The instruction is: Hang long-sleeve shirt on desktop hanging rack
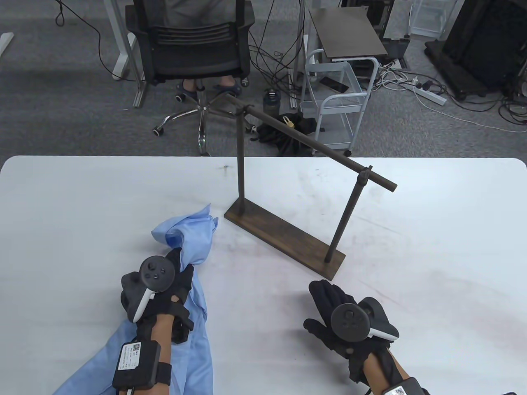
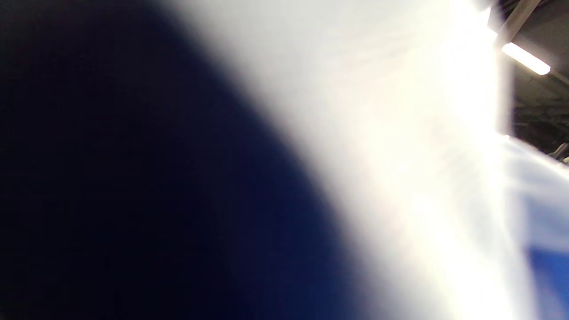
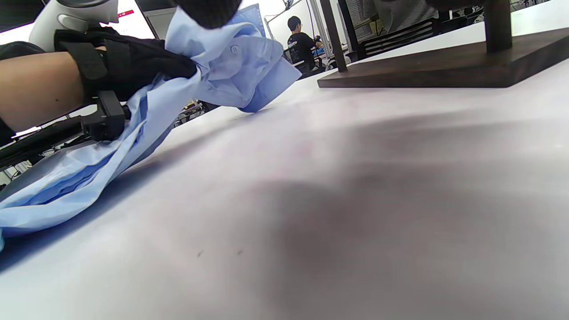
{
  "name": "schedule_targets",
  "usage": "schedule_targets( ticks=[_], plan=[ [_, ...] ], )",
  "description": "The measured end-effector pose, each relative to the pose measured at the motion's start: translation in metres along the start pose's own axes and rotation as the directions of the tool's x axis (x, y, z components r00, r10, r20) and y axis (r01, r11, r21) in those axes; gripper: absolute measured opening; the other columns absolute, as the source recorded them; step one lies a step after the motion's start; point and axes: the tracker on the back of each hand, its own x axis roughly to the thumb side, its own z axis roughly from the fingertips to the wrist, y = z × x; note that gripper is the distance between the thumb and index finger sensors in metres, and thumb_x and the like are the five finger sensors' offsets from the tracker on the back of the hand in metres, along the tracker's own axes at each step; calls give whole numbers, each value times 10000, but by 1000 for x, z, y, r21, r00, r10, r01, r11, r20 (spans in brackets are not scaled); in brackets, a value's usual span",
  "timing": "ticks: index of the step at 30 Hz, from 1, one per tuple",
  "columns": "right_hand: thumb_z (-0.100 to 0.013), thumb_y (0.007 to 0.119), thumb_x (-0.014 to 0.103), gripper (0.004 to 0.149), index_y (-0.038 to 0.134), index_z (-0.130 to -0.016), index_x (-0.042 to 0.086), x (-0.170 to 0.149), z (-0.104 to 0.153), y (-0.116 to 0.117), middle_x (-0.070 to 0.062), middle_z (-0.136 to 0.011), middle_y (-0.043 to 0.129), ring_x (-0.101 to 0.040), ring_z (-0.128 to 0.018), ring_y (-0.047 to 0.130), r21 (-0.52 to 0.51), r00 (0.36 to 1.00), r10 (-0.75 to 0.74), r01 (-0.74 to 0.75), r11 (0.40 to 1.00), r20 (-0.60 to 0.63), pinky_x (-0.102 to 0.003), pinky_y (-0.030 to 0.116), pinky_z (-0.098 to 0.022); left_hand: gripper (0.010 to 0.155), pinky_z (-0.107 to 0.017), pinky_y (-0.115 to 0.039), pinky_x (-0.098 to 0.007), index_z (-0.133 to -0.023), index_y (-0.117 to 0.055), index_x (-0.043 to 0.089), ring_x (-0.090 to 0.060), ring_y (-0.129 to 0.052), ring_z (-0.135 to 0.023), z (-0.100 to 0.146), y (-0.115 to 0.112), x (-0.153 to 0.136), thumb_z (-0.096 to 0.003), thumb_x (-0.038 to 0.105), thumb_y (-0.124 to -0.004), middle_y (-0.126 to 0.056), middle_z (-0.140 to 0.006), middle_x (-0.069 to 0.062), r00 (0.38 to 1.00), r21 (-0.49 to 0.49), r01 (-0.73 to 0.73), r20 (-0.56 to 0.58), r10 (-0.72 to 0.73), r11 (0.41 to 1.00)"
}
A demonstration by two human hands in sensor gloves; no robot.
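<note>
Nearest the front edge of the white surface [image 1: 411, 230], the light blue long-sleeve cotton shirt [image 1: 193, 329] is seen trailing off that edge at the left, its upper part bunched and gripped in the gloved left hand [image 1: 164, 284], whose fingers [image 3: 146, 62] are curled tight around the cloth. The gloved right hand [image 1: 341, 312] is held over the surface near the front edge at the right, its fingers [image 1: 323, 294] spread and holding nothing. Further back, toward the middle of the surface, the dark wooden desktop hanging rack [image 1: 288, 238] is seen with its crossbar [image 1: 313, 144] bare. The task is judged barely begun: the shirt is gathered, while lifting and draping it over the crossbar are left.
</note>
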Motion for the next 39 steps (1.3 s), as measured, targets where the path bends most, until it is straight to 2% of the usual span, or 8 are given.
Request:
schedule_targets(
  ticks=[10, 20, 31, 39],
  plan=[
    [-648, 630, 367, 847, 118, -1072, -158, -2, 1, -2, -549, -1074, 249, -847, -878, 401, -16, 1000, -5, 5, 1000, -11, -894, 429, -550, 539, -368, -853, -332, -1072, -605, 250, -126, -932, -501, 13, 41, 29, -598, 402, -811, -903, -882, -28, 989, 74, -92, 119, 83, 993],
    [-648, 629, 367, 846, 117, -1072, -157, -2, 1, -3, -550, -1074, 248, -847, -877, 400, -17, 1000, -5, 4, 1000, -14, -892, 429, -551, 536, -373, -854, -342, -1072, -611, 254, -138, -934, -509, 35, 90, 74, -597, 393, -816, -902, -888, -44, 946, 148, -204, 285, 156, 968],
    [-648, 629, 367, 847, 118, -1072, -158, -3, 2, -4, -548, -1075, 247, -846, -880, 403, -27, 1000, -6, 6, 1000, -8, -893, 429, -550, 536, -387, -854, -349, -1076, -604, 264, -140, -935, -524, 51, 119, 119, -600, 393, -813, -893, -901, -40, 882, 195, -321, 419, 217, 927],
    [-648, 630, 367, 846, 119, -1072, -158, -4, 3, -5, -549, -1074, 249, -847, -878, 402, -38, 1000, -11, 11, 999, -4, -894, 430, -549, 538, -402, -855, -357, -1080, -597, 267, -147, -935, -545, 55, 136, 146, -602, 390, -811, -883, -916, -39, 864, 228, -338, 460, 205, 913]
  ],
)
